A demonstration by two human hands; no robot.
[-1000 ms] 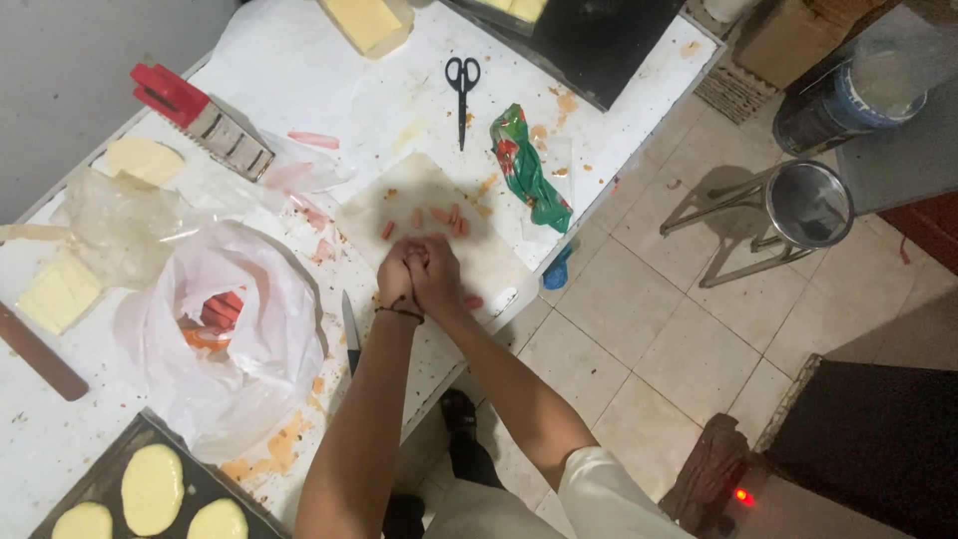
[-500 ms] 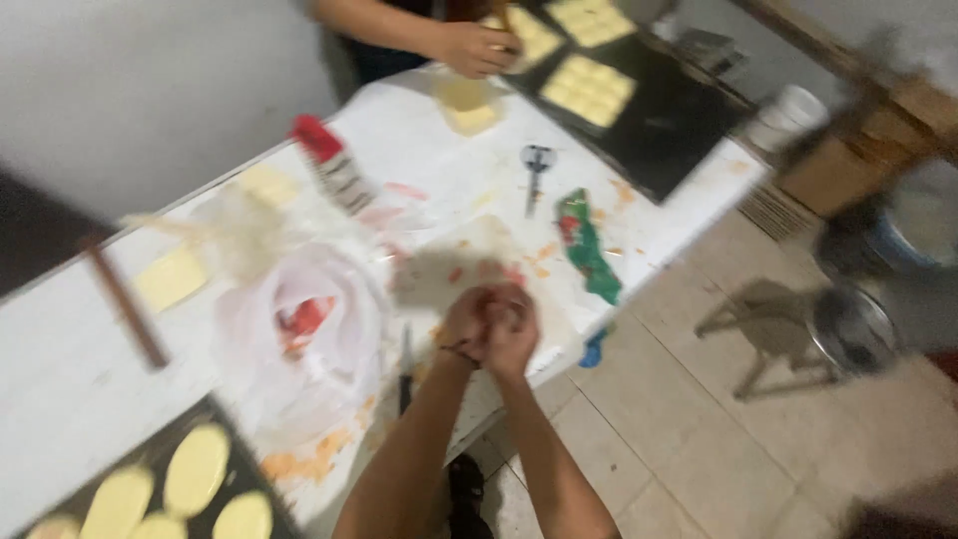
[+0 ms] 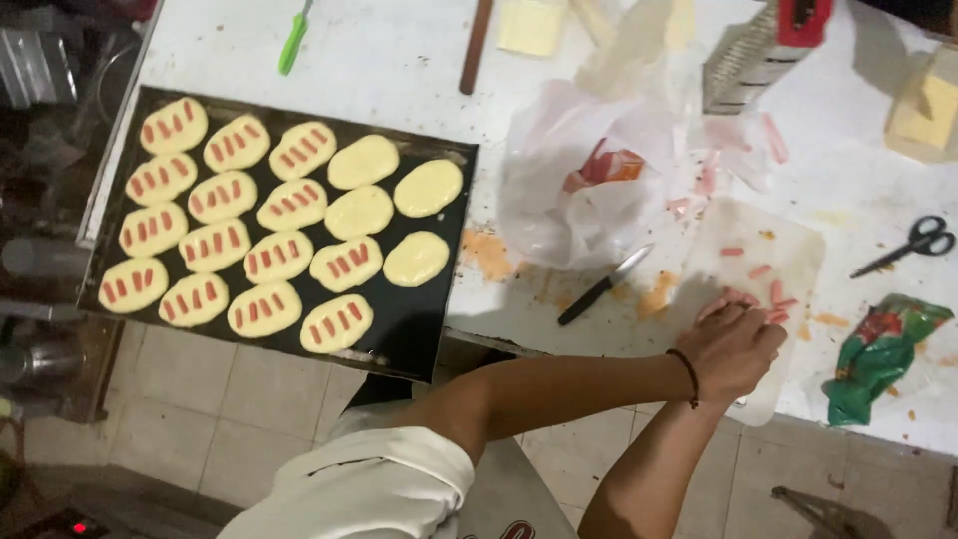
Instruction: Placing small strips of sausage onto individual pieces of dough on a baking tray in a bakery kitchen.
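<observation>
My view had swung since a sec ago: the baking tray [image 3: 424,329], before only at the lower left edge, now filled the left of the frame, and the cutting board [image 3: 798,260] had slid to the right. The sausage strips [image 3: 773,294] lay on that board at right centre, a few loose, some under my fingers. My hands stayed together over them; left hand [image 3: 733,349], w/ a dark wristband, was curled closed on top, touching the strips. Right hand [image 3: 720,307] was mostly hidden beneath it, only fingertips showing, so I couldn't tell its grip. Progress, as I judged it: approx 13 dough ovals [image 3: 239,230] on the tray already had strips on top, 5 at the tray's right side were bare. A knife [image 3: 604,286] lay just left of the board, a plastic bag [image 3: 589,180] above it, scissors [image 3: 913,245] at far right, green wrapper [image 3: 878,354] below them.
</observation>
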